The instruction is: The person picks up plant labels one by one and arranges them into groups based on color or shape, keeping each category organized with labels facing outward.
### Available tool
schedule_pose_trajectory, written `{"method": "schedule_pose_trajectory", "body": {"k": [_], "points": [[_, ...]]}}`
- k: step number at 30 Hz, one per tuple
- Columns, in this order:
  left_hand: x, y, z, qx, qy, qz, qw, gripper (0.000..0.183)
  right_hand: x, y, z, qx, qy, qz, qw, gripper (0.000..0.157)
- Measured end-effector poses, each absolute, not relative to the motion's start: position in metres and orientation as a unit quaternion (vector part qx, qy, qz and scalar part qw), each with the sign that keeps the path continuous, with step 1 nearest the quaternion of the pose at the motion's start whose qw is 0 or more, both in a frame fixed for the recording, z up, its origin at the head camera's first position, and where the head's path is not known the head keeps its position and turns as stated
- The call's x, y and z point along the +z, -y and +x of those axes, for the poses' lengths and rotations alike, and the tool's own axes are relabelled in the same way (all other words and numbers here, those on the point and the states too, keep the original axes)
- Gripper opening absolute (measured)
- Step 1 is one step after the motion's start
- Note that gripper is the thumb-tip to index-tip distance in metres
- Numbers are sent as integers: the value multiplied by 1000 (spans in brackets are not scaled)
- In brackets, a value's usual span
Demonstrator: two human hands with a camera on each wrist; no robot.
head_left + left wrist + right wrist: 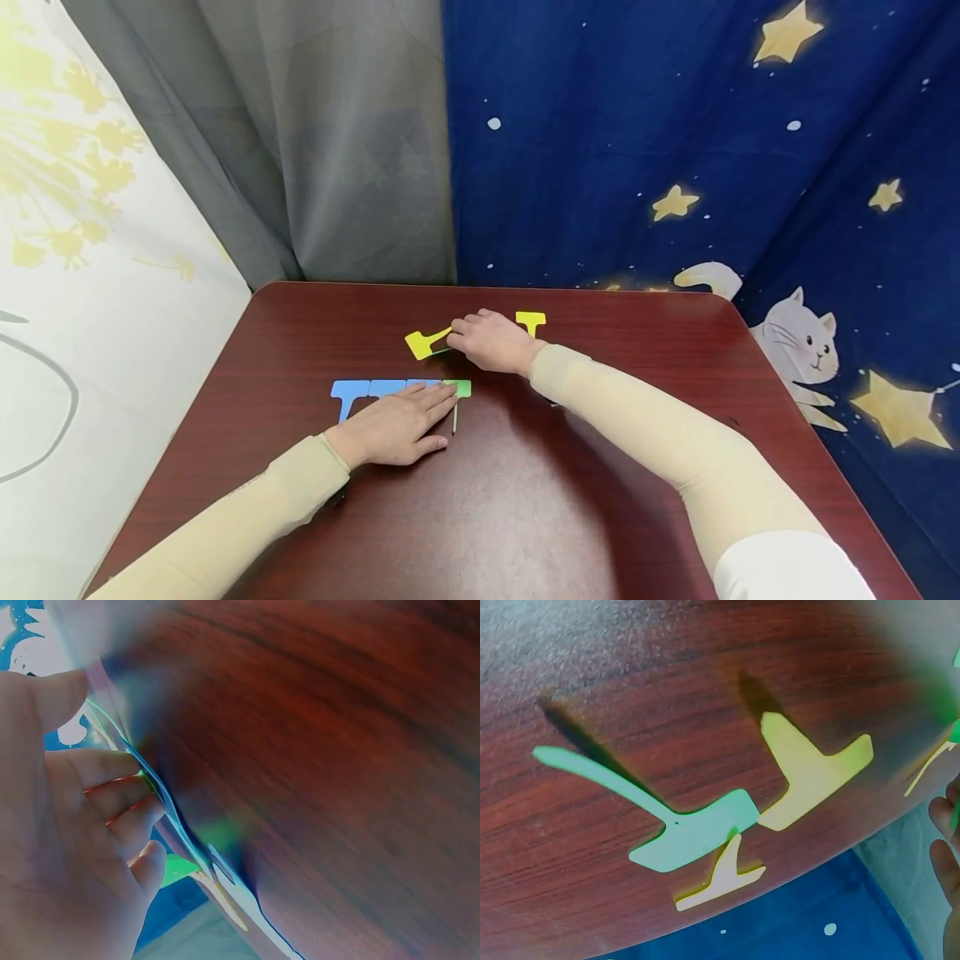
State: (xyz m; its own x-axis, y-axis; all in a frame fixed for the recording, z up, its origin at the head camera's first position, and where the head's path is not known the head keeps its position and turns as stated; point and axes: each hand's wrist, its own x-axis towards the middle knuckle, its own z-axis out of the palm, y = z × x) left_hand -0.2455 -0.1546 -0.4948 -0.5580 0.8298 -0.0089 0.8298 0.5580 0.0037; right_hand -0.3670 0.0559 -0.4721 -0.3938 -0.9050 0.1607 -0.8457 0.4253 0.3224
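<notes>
My left hand lies with straight fingers over a row of T-shaped plant labels, its fingertips on the right part. Blue labels form most of the row; a green label ends it on the right, its thin stem pointing toward me. Farther back, my right hand bends its fingers round a green label, mostly hidden, beside a tilted yellow label. Another yellow label shows just behind that hand. In the right wrist view lie a green label and a yellow label.
The dark red wooden table has rounded far corners. Behind its far edge hang a grey curtain and a blue starry curtain. A pale patterned wall is on the left.
</notes>
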Motion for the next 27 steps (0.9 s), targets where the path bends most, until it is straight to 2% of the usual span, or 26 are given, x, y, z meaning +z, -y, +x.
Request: {"method": "schedule_pose_trajectory", "body": {"k": [6,14,27], "points": [[-495,155,-246,-6,-883,469,5,66,-464,-57,-364,-61,837,521,155,11],[-498,155,-247,-2,-883,470,6,65,-451,-61,-361,-42,829,526,184,9],[-493,154,-249,-12,-880,476,-3,65,-416,-73,-355,-28,833,519,191,10]]}}
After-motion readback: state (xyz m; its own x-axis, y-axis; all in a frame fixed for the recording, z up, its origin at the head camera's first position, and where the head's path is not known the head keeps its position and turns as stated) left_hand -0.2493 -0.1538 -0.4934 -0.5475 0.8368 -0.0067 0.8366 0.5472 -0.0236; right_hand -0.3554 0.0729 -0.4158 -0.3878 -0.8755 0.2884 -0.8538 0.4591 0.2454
